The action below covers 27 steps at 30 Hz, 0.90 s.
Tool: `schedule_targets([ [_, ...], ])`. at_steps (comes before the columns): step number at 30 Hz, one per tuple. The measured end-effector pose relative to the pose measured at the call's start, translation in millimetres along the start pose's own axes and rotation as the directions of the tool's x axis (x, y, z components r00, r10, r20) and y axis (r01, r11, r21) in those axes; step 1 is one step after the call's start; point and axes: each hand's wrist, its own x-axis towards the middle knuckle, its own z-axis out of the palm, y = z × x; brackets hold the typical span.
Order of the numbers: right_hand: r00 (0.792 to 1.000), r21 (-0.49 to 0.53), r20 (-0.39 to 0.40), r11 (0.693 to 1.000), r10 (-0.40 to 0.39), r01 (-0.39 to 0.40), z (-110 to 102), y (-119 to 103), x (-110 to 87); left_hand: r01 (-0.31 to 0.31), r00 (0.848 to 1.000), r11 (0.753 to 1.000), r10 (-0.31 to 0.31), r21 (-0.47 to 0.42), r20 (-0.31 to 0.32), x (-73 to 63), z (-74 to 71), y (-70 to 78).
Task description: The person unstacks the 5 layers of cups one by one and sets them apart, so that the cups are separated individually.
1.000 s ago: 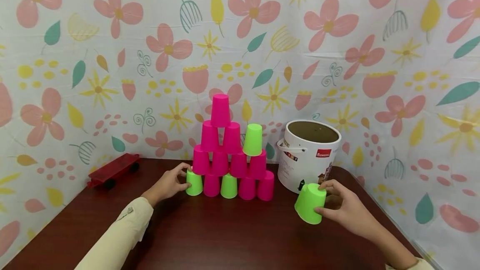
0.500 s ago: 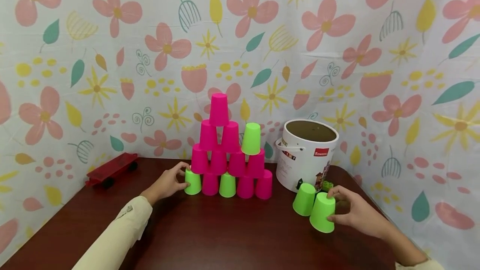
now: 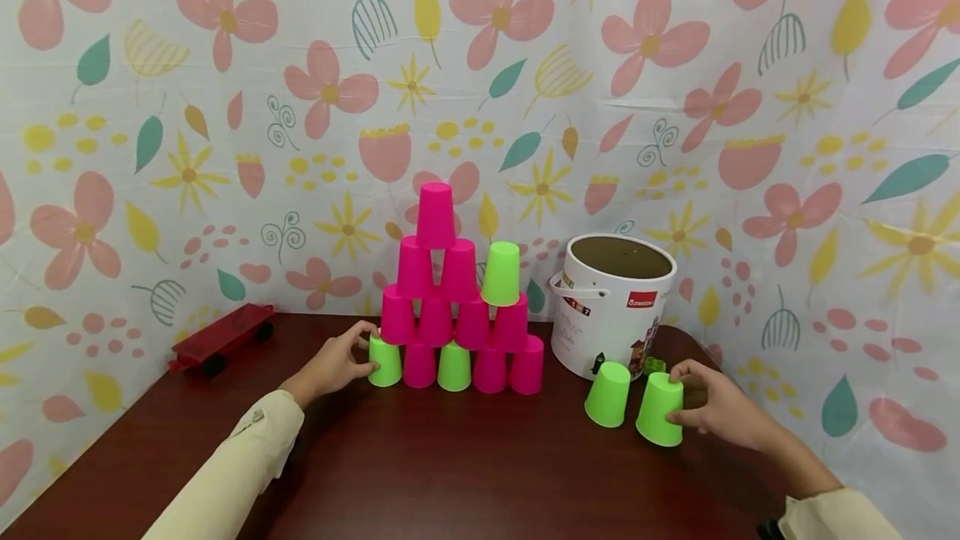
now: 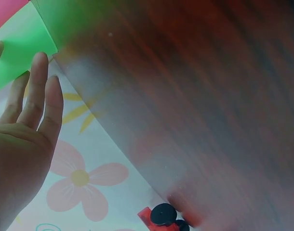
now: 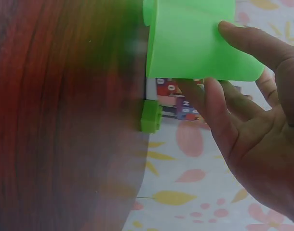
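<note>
A pyramid of upside-down plastic cups stands on the dark wooden table. Its tiers are mostly pink cups, with green ones among them, such as a green cup at the right of the third tier. My left hand holds the bottom-left green cup between thumb and fingers at its left side. Over on the right, my right hand grips another upside-down green cup from its right side; its rim is at or very near the table. A loose green cup stands just left of it.
A white bucket with a handle stands behind the two right-hand cups. Beside its base lies a small green toy brick. A red toy skateboard is at the back left. Flowered cloth hangs behind the table.
My right hand has moved rightward with one green cup, separating it from the other, which now stands by the bucket. My left hand stays at the bottom-left cup.
</note>
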Motion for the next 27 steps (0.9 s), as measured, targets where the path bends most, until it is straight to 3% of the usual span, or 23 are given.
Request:
schedule_targets([
  [10,0.994,-0.053,-0.065,0.994,0.089,-0.092,5.3,7.4,11.6,0.002,1.0,1.0,-0.002,-0.003,0.016,-0.6,0.7,-1.2],
  [27,0.995,-0.077,-0.078,0.994,0.066,-0.072,12.5,11.8,14.5,-0.006,1.0,1.0,0.006,0.004,0.01,0.5,-0.4,-3.2],
])
